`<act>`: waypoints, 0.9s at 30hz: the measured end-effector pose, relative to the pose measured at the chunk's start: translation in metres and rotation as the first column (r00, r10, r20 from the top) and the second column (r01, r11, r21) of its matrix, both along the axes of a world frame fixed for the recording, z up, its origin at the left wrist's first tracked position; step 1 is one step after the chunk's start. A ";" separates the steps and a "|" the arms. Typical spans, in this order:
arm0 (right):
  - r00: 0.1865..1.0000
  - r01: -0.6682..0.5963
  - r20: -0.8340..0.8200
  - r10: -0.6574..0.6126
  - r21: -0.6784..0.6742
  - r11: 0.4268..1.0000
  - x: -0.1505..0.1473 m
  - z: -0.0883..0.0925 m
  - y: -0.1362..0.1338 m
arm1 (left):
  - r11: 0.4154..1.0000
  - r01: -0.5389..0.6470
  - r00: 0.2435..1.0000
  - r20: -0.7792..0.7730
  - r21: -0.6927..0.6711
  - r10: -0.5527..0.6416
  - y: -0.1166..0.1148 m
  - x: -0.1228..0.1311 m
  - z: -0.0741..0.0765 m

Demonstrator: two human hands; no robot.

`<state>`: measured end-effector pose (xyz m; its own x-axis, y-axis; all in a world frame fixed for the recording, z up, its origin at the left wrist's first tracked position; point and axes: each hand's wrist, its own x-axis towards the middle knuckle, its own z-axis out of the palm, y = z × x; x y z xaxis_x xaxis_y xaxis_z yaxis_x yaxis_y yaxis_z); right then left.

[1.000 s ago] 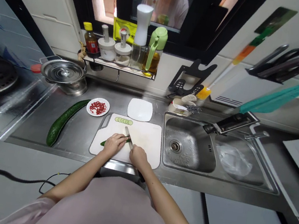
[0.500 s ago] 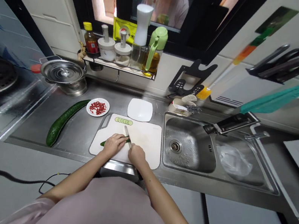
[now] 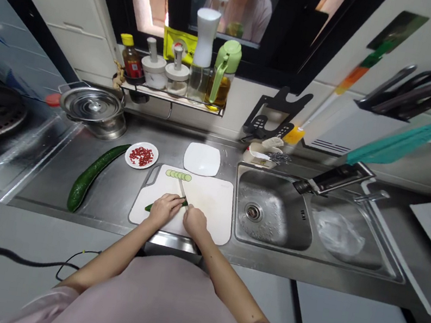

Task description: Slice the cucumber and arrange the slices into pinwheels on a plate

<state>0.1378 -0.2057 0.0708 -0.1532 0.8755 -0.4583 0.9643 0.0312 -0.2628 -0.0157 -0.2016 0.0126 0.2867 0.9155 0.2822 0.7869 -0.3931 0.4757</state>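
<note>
Head view, lower centre of frame. The left hand (image 3: 164, 209) lies curled over a cucumber piece (image 3: 149, 206) on the white board (image 3: 208, 204), fingers closed down on it, with only the dark green end showing at the hand's left. The right hand (image 3: 194, 223) is wrapped shut around the handle of a knife (image 3: 183, 190); the blade runs up and left from the fist and meets the cucumber just beside the left fingertips.

Judgement on the cut: blade and fingertips are very close, so the left fingertips would best stay tucked, knuckles guiding the flat of the blade. Short strokes, with the left hand backing away evenly, should keep slices matching the row of slices (image 3: 178, 176) at the board's top edge. That row sits near the knife tip, so a long forward stroke could scatter it.

Around: a whole cucumber (image 3: 93, 175) lies on the counter (image 3: 119, 195) at left, well apart from the board. A small dish of red bits (image 3: 141, 155) and a square white plate (image 3: 201, 158) sit just above the board. The sink (image 3: 272, 215) is just beside the board's right edge. A lidded pot (image 3: 92, 107) stands upper left, and a bottle rack (image 3: 178, 75) above centre. Nothing crowds the hands. A person's reflection shows in the window.
</note>
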 end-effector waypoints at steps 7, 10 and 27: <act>1.000 0.013 -0.025 -0.012 0.028 1.000 0.003 -0.001 0.004 | 1.000 -0.014 1.000 -0.013 -0.003 0.014 -0.001 0.002 0.003; 1.000 0.019 -0.018 -0.019 0.023 1.000 0.005 0.002 0.004 | 1.000 -0.023 0.999 -0.032 -0.005 0.023 -0.002 0.004 0.007; 0.999 0.022 0.030 -0.020 -0.079 0.997 0.037 0.021 -0.028 | 0.994 -0.097 0.993 -0.067 -0.052 0.093 -0.003 0.010 0.017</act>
<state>0.1753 -0.2340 0.0916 -0.1210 0.8390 -0.5306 0.9719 -0.0087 -0.2354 -0.0060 -0.2043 0.0295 0.2135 0.9530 0.2149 0.8490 -0.2898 0.4418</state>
